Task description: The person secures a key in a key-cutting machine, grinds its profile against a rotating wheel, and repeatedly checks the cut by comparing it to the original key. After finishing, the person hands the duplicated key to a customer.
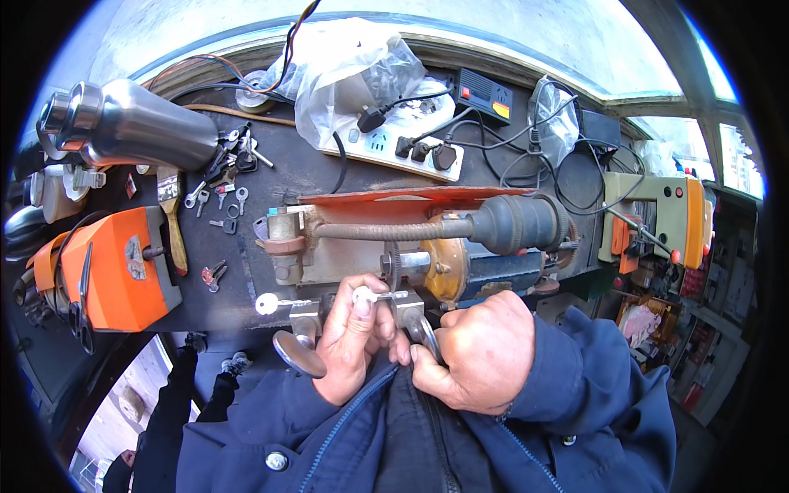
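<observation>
1. Navy-blue jacket sleeves (575, 394) fill the lower frame; both forearms come up from the bottom edge to meet at lower centre.
2. Bare left hand (349, 345), lower centre, has its thumb and fingers closed together on a small silver key blank (380, 296). The key lies roughly level, its long axis running left to right across the frame, round head at the fingertips and blade pointing right toward a metal clamp block (408, 308).
3. Bare right hand (481, 349), just right of the left, is curled shut on a round flat metal clamp knob (423, 333) below that block; the fingers hide most of the knob.
4. A matching round metal knob (297, 353) sits left of the left hand, untouched, and above it a second silver key (275, 304) lies level in the left clamp, round head to the left.
5. Behind the hands stands a worn, rust-toned key-cutting machine (411, 238) with a black rubber-covered motor end (518, 222) to its right.
6. Left of centre: an orange metal box (115, 267), a wooden-handled paintbrush (173, 222) and loose small keys (222, 197) on the dark bench top (312, 164).
7. Farther up: a steel vacuum flask (131, 123) at upper left, a white power strip (394, 148) with black plugs, and a clear plastic bag (345, 74) at top centre.
</observation>
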A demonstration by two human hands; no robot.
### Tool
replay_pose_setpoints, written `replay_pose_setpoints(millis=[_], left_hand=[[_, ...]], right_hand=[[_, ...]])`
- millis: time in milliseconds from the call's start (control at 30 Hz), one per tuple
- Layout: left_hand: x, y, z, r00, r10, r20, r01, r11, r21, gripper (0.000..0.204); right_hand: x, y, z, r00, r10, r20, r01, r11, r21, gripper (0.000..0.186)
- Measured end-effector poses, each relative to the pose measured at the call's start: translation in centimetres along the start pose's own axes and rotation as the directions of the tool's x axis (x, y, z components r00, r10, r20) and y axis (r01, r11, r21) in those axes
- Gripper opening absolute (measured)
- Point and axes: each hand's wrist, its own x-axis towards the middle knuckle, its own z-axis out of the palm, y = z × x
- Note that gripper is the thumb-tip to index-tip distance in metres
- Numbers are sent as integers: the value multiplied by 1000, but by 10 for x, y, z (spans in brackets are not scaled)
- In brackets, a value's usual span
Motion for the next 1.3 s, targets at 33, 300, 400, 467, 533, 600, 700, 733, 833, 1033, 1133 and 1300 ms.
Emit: replay_pose_setpoints(millis=[33, 300, 400, 467, 533, 600, 700, 733, 833, 1033, 1133, 1300], left_hand=[[0, 0, 0, 1000, 3, -4, -3, 1000, -1, 34], [0, 1, 3, 999, 16, -31, -15, 1000, 22, 34], [1, -1, 3, 999, 25, -41, -23, 998, 52, 34], [1, -2, 3, 999, 38, -37, -35, 997, 73, 35], [2, -1, 2, 998, 47, -32, -43, 994, 100, 35], [2, -1, 1, 998, 47, -33, -43, 994, 96, 35], [2, -2, 3, 998, 40, -53, -36, 996, 76, 36], [2, -2, 3, 998, 43, -54, -38, 996, 75, 35], [2, -2, 3, 998, 43, -51, -39, 996, 75, 35], [1, -1, 4, 998, 33, -59, -28, 996, 82, 35], [1, 0, 5, 998, 30, -62, -25, 996, 81, 34], [1, -1, 4, 998, 37, -44, -36, 999, 33, 34]], right_hand=[[1, 0, 0, 1000, -2, -9, 2, 1000, 7, 42], [-1, 1, 1, 999, -20, -48, 22, 999, 31, 45], [-3, 3, -1, 999, 2, -50, 2, 998, 70, 51], [-4, 4, -1, 998, 33, -61, -25, 991, 128, 55], [-3, 5, 1, 997, 34, -75, -23, 990, 141, 57], [-3, 5, 2, 996, 39, -82, -27, 990, 138, 57], [-4, 4, 3, 995, 32, -97, -21, 994, 110, 54], [-4, 3, 3, 994, 28, -105, -17, 994, 106, 53], [-4, 3, 2, 995, 21, -93, -11, 994, 113, 52], [-3, 3, -1, 998, 26, -61, -20, 995, 100, 51], [-3, 3, -1, 999, 22, -48, -17, 995, 102, 50], [-3, 2, 0, 995, -24, -94, 29, 998, 54, 52]])
